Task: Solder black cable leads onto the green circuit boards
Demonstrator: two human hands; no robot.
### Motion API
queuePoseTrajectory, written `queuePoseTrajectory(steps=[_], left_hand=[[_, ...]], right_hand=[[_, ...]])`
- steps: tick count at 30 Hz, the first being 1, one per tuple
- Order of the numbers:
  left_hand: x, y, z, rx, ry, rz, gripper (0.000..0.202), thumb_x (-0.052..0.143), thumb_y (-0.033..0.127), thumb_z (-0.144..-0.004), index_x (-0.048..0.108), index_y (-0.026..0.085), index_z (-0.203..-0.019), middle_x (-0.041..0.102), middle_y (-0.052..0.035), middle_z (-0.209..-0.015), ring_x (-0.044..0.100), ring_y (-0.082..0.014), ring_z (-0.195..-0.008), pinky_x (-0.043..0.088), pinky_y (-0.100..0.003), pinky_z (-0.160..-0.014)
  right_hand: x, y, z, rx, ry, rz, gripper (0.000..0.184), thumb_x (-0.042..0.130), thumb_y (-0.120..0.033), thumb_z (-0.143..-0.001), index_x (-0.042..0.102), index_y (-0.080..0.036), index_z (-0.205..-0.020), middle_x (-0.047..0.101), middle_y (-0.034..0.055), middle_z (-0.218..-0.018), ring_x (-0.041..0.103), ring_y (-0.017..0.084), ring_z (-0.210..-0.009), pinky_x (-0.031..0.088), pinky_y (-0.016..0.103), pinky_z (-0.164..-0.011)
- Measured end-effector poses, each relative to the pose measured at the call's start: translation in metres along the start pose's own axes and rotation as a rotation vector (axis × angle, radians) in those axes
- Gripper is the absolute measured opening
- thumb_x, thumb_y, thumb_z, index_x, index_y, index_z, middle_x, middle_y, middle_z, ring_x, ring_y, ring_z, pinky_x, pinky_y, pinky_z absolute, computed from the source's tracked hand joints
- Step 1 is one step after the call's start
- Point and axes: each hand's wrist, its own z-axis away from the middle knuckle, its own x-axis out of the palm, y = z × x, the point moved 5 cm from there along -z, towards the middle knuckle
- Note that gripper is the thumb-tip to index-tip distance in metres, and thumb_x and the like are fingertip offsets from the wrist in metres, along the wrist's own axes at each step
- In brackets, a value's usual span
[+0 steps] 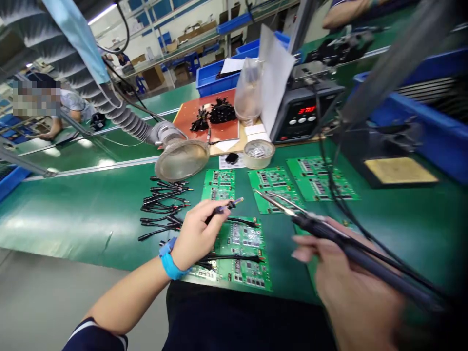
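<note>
My left hand (pixel 199 226), with a blue strap at the wrist, pinches a short black cable (pixel 224 208) whose bare wire ends point right. Below it lie green circuit boards (pixel 252 273) with black cables (pixel 234 258) across them. In my right hand (pixel 340 273) is a soldering iron (pixel 321 226), its metal tip aimed left toward the cable end but apart from it. A thin metal tube runs along the iron's shaft. More black cables (pixel 164 202) lie in a row left of my left hand. Further green boards (pixel 272 183) lie behind the iron's tip.
A round fume extractor nozzle (pixel 183 158) hangs over the bench. Behind stand a tin of silvery material (pixel 259 153) and a soldering station (pixel 305 109) with a red display. An iron stand with yellow sponge (pixel 400 170) and a blue bin (pixel 420 126) are right. Other people work beyond.
</note>
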Motion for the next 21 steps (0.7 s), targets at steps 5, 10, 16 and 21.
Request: queuePoseTrajectory(steps=[5, 10, 16, 21], left_hand=[[0.036, 0.018, -0.001, 0.072, -0.061, 0.125, 0.021, 0.057, 0.021, -0.082, 0.064, 0.018, -0.101, 0.062, -0.0035, -0.077, 0.056, -0.0129, -0.07, 0.046, -0.025, -0.063], [0.049, 0.026, 0.007, 0.165, -0.039, 0.081, 0.027, 0.058, 0.022, -0.081, 0.061, 0.02, -0.108, 0.056, -0.0006, -0.069, 0.05, -0.0102, -0.062, 0.044, -0.022, -0.056], [0.06, 0.032, 0.018, 0.293, -0.067, -0.117, 0.035, 0.046, 0.011, -0.085, 0.053, 0.022, -0.118, 0.05, 0.0005, -0.069, 0.049, -0.0102, -0.065, 0.045, -0.023, -0.061], [0.073, 0.029, 0.028, 0.345, -0.106, -0.504, 0.033, 0.038, 0.014, -0.089, 0.05, 0.017, -0.119, 0.053, -0.0047, -0.075, 0.05, -0.0144, -0.068, 0.046, -0.026, -0.057]], right_hand=[[0.022, -0.014, -0.004, 0.016, -0.057, -0.187, 0.035, 0.061, -0.03, -0.074, 0.055, -0.02, -0.107, 0.065, 0.0031, -0.079, 0.061, 0.014, -0.062, 0.054, 0.034, -0.064], [0.018, -0.014, -0.003, 0.016, -0.096, -0.229, 0.038, 0.066, -0.023, -0.069, 0.055, -0.021, -0.105, 0.064, 0.0024, -0.082, 0.063, 0.015, -0.076, 0.055, 0.031, -0.07], [0.009, -0.023, 0.0, -0.06, -0.083, -0.034, 0.037, 0.066, -0.023, -0.069, 0.056, -0.023, -0.104, 0.064, 0.0005, -0.083, 0.062, 0.013, -0.074, 0.055, 0.026, -0.07], [0.013, -0.038, 0.005, -0.273, -0.127, 0.307, 0.028, 0.062, -0.024, -0.072, 0.06, -0.024, -0.1, 0.064, 0.0021, -0.094, 0.061, 0.014, -0.082, 0.054, 0.025, -0.071]])
